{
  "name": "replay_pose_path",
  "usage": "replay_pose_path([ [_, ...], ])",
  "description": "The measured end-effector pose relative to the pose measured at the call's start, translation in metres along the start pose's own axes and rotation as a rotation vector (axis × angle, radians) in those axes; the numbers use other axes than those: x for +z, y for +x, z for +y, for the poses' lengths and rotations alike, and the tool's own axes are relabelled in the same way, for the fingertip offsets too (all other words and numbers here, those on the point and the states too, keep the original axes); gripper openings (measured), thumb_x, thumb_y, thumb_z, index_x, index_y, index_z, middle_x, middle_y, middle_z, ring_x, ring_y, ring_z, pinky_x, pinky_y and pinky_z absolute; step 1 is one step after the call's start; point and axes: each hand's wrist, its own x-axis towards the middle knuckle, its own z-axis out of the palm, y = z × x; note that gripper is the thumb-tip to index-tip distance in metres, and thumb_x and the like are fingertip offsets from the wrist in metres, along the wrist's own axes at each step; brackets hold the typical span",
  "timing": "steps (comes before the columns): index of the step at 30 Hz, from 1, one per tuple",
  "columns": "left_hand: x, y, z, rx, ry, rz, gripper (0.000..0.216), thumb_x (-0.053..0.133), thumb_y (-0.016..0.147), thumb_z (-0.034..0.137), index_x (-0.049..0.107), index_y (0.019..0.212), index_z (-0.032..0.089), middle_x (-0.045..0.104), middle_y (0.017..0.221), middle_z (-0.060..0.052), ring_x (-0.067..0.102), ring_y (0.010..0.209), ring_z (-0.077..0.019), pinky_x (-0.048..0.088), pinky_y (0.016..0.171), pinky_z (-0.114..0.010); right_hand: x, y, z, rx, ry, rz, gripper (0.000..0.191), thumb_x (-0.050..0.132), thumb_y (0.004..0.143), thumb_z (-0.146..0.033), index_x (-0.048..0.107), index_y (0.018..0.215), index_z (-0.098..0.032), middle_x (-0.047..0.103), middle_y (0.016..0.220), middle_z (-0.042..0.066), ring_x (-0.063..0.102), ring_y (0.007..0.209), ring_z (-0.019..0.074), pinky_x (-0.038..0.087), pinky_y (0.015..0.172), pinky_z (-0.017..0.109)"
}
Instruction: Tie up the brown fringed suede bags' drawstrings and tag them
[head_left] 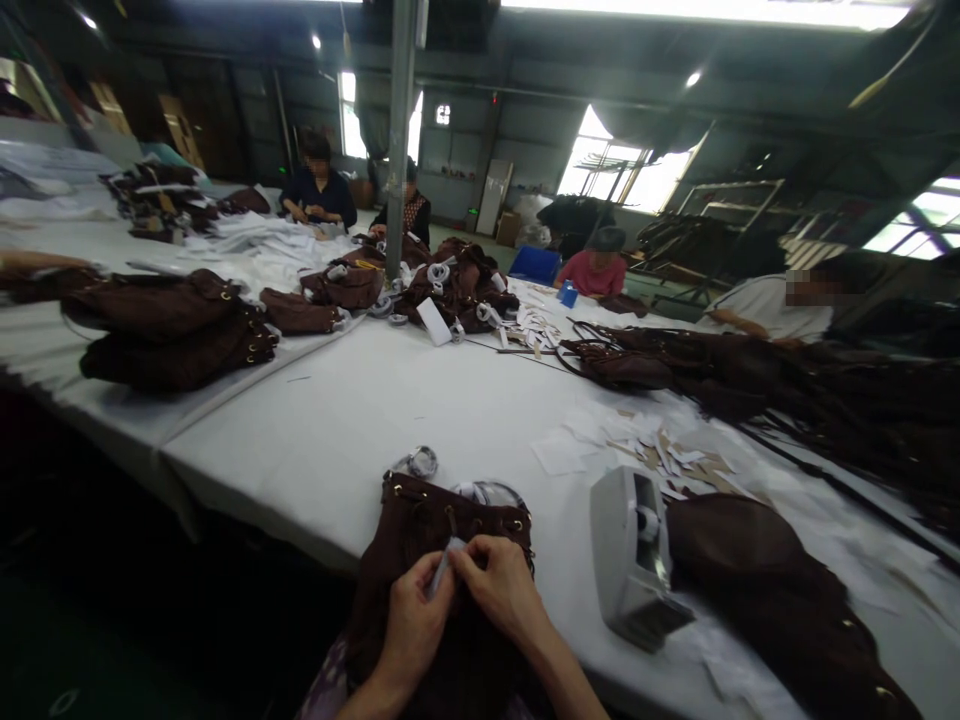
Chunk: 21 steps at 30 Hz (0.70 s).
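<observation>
A dark brown bag point(405, 530) with brass-coloured eyelets along its top lies at the table's front edge and hangs toward my lap. Over its front, my left hand point(416, 612) is closed on a narrow whitish strip point(441, 572), thin like paper or film. My right hand point(501, 582) pinches at the strip's upper end, its thumb and forefinger close together. A thin cord runs up from there to the bag's rim. Clear wrapped material point(487, 492) shows behind the bag's top edge, with a wrapped ring point(422, 461) beside it.
Right of the bag stands a grey tape dispenser point(626, 550), with another brown bag point(757, 560) beside it. Paper scraps point(667, 445) lie beyond. Brown bags point(180, 330) are piled left, and more point(457, 285) around a metal post point(399, 140). Several people sit across the white table point(300, 430).
</observation>
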Motion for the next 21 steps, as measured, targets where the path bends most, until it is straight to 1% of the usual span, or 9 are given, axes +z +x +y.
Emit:
replay_pose_path([
  [6,0.001,-0.003,0.000,0.080,0.132,0.028,0.034,0.057,0.078,0.043,0.068,0.098,0.017,0.071,0.082,-0.009,0.065,0.079,-0.0245,0.049,0.072,-0.027,0.006,0.003,0.002,0.144,-0.041,0.048,0.040,0.059,0.070,-0.052,0.060,0.048,-0.019,0.061,0.048,0.003,0.054,0.047,0.0154,0.029,0.046,0.025],
  [9,0.001,-0.004,-0.006,0.121,0.182,0.053,0.029,0.057,0.079,0.038,0.068,0.099,0.019,0.072,0.089,-0.009,0.066,0.083,-0.0250,0.048,0.077,-0.027,0.010,0.004,0.003,0.198,-0.079,0.064,0.038,0.060,0.068,-0.051,0.059,0.047,-0.020,0.059,0.046,0.003,0.053,0.046,0.0158,0.028,0.046,0.026],
  [12,0.001,-0.003,-0.010,0.140,0.218,0.068,0.028,0.058,0.079,0.037,0.068,0.099,0.020,0.071,0.091,-0.010,0.066,0.083,-0.0251,0.048,0.077,-0.027,0.012,0.005,0.007,0.206,-0.037,0.081,0.039,0.061,0.068,-0.051,0.057,0.046,-0.019,0.056,0.044,0.002,0.051,0.046,0.0144,0.027,0.046,0.025],
  [14,0.000,-0.003,-0.009,0.145,0.242,0.079,0.028,0.058,0.079,0.037,0.068,0.098,0.020,0.072,0.089,-0.010,0.066,0.081,-0.0245,0.048,0.075,-0.026,0.010,0.004,0.012,0.207,0.080,0.032,0.040,0.061,0.067,-0.052,0.056,0.046,-0.018,0.053,0.043,0.000,0.048,0.044,0.0119,0.027,0.044,0.024],
  [16,-0.001,-0.003,-0.004,0.130,0.259,0.078,0.029,0.057,0.079,0.039,0.068,0.098,0.020,0.071,0.084,-0.008,0.066,0.075,-0.0226,0.048,0.069,-0.025,0.007,0.002,0.017,0.230,0.288,-0.096,0.037,0.061,0.067,-0.051,0.057,0.053,-0.017,0.051,0.043,-0.002,0.046,0.041,0.0095,0.029,0.041,0.022],
  [18,-0.003,-0.004,0.001,0.100,0.258,0.057,0.029,0.056,0.080,0.040,0.067,0.097,0.019,0.071,0.079,-0.006,0.064,0.069,-0.0203,0.047,0.063,-0.023,0.004,-0.002,0.021,0.265,0.510,-0.204,0.032,0.062,0.066,-0.048,0.059,0.062,-0.016,0.053,0.046,-0.004,0.046,0.040,0.0085,0.033,0.040,0.020],
  [19,-0.004,-0.004,0.004,0.081,0.250,0.037,0.030,0.056,0.080,0.042,0.067,0.096,0.018,0.070,0.076,-0.005,0.063,0.066,-0.0192,0.046,0.061,-0.022,0.003,-0.004,0.023,0.279,0.592,-0.226,0.031,0.062,0.066,-0.046,0.059,0.065,-0.015,0.055,0.048,-0.004,0.048,0.041,0.0084,0.035,0.040,0.020],
  [21,-0.005,-0.003,0.008,0.037,0.203,0.000,0.034,0.057,0.079,0.044,0.066,0.095,0.016,0.068,0.071,-0.004,0.061,0.060,-0.0175,0.045,0.056,-0.022,0.002,-0.007,0.024,0.300,0.685,-0.203,0.030,0.064,0.064,-0.043,0.058,0.071,-0.015,0.057,0.053,-0.003,0.051,0.043,0.0086,0.038,0.041,0.019],
])
